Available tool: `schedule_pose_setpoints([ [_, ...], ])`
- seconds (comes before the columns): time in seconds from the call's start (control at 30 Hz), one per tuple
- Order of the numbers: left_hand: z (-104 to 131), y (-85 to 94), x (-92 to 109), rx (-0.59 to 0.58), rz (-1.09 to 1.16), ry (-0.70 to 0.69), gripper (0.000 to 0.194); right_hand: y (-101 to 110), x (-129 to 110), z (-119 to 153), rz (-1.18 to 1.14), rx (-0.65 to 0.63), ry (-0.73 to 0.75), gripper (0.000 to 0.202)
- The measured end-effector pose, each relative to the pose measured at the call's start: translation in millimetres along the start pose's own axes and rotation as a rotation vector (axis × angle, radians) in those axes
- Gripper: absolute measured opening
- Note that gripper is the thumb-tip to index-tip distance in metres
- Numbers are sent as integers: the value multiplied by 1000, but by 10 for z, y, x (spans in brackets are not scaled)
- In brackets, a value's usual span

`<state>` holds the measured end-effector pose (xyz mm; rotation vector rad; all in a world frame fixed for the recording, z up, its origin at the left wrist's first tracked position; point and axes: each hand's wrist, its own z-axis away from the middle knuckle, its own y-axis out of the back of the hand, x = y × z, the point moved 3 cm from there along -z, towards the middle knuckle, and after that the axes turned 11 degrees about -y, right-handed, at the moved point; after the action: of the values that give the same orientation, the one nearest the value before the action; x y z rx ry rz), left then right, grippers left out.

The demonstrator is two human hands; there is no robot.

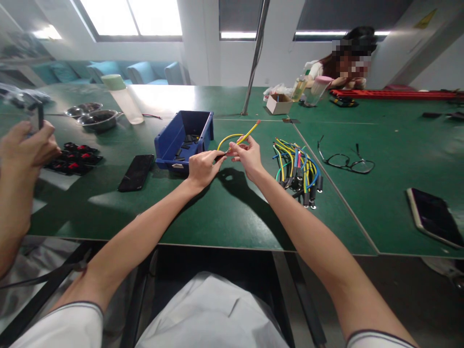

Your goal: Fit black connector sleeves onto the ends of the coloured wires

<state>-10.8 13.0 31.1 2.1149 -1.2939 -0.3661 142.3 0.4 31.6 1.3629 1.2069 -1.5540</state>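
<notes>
Above the green table (217, 217), my left hand (203, 169) pinches a small dark piece at its fingertips. My right hand (248, 155) is closed on a yellow wire (249, 131), whose orange-red tip points up and to the right. The wire loops round behind the fingers, and both hands' fingertips nearly meet at its other end. Just left of my left hand stands a blue bin (184, 137) with several small black pieces (188, 140) inside. Right of my right hand lies a bundle of yellow, blue and green wires (297, 166) with black sleeves and metal ring ends.
A black phone (136, 173), red-and-black parts (76, 158), metal bowls (97, 120) and a bottle (125, 101) are left. Glasses (348, 162) and another phone (435, 217) lie right. Another person's hands (31, 142) are far left; a person (350, 63) sits across, near a white box (278, 104).
</notes>
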Motion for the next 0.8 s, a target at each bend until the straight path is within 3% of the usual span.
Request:
schedule_pose_setpoints([
  [0.8, 11, -27, -25, 31, 52, 33, 18, -10, 3, -8, 18, -24, 10, 36],
])
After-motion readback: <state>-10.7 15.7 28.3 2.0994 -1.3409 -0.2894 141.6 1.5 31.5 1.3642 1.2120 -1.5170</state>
